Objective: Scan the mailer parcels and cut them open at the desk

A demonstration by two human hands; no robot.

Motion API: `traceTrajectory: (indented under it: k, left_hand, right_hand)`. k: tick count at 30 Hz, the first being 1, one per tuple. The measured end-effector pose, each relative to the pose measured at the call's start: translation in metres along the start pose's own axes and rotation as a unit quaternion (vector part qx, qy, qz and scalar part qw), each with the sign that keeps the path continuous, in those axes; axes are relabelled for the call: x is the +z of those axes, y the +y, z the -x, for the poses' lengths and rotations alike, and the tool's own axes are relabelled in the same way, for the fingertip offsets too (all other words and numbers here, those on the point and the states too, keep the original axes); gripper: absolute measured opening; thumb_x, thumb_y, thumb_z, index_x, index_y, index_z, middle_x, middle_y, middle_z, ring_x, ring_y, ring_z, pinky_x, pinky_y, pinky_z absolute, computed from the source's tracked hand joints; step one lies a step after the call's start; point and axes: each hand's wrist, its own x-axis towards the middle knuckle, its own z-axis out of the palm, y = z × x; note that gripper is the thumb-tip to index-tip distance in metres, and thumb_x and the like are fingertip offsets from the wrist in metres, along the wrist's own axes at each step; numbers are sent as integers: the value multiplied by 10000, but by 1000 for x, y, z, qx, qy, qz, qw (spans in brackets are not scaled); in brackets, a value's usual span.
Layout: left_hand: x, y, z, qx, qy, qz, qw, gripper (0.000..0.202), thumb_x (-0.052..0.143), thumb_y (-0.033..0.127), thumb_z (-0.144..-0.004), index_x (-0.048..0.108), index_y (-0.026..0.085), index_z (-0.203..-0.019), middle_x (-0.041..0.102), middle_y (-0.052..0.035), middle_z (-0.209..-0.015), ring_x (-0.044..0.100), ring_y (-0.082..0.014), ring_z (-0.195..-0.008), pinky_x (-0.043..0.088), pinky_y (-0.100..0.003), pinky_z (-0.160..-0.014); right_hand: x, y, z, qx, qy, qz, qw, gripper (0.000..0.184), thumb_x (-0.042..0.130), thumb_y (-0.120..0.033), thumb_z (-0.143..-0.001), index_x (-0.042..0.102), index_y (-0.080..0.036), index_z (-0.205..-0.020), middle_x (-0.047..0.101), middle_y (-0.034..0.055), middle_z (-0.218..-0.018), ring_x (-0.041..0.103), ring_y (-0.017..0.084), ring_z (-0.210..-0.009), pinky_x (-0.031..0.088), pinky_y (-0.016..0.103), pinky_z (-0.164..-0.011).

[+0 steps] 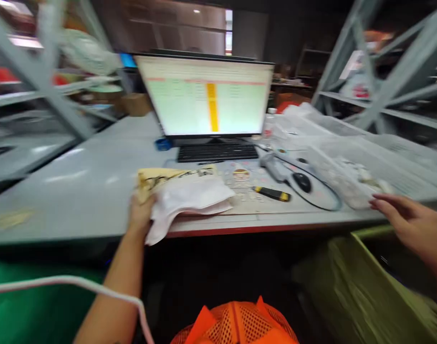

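Observation:
My left hand (142, 210) is closed on the left end of a bundle at the front of the desk. The bundle shows a white cloth-like sheet (193, 193) over a yellowish piece with dark lettering (157, 177); blur hides whether it is paper or plastic. Part of the white sheet hangs over the desk's edge. On the right, my right hand (406, 217) has its fingers stretched out and holds nothing visible. It is beside the front corner of a clear plastic bin (350, 179) with pale items inside. Whether the fingertips touch the bin I cannot tell.
Behind the bundle are a monitor (211, 105) and keyboard (218, 152). A yellow-black cutter (272, 193), a scanner (271, 167) and a mouse (302, 182) lie right of it. An olive-lined bin (376, 277) stands below my right hand. A white cable (78, 282) crosses my left forearm.

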Motion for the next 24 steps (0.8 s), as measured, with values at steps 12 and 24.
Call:
traceTrajectory:
  k: [12,24]
  left_hand:
    - [-40,-27,-9,-81,21,184,979,473,912,396,-706,769,73,-1020,792,-186,-1009,766,-280,-865,638,-347,-766]
    - [-88,-27,-52,-74,93,27,993,385,851,469,-710,711,113,-756,662,-62,-578,669,-243,-632,518,-285,-578]
  right_hand:
    - [243,-301,16,-416,-357,-136,825,902,737,-678,-889,424,-277,-1634,266,89,-1715,208,392,-1588,222,628,-1280]
    - [267,-276,64,-453,-357,-79,813,646,614,-90,-906,572,-240,-1533,417,121,-1625,410,346,-1510,331,601,-1219]
